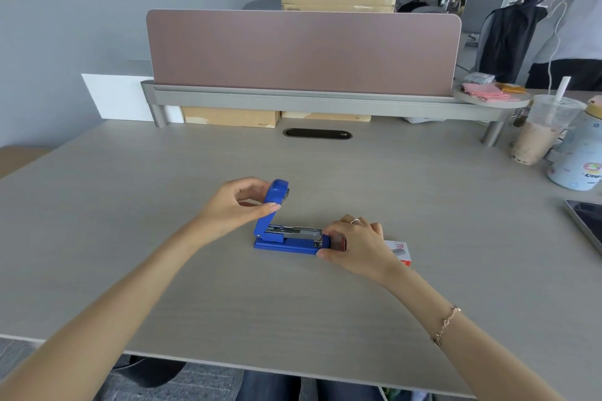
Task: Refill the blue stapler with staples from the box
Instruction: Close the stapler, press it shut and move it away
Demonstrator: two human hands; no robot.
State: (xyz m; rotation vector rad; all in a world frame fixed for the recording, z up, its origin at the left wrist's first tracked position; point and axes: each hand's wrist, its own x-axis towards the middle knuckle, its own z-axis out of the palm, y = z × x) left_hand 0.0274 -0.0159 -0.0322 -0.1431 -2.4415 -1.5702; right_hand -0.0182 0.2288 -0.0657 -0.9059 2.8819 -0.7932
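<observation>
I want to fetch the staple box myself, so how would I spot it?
On the pale desk, find the open blue stapler. The right hand rests at its end; the staple box, small, white and red, lies flat just beyond it.

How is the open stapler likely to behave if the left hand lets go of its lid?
The lid stands nearly upright on its hinge, so it may stay up or drop shut. The stapler sits flat on the desk with the right hand at its front end, so tipping seems unlikely.

Staple box (pixel 400 251) mostly hidden behind right hand (pixel 356 242); label unreadable
</observation>
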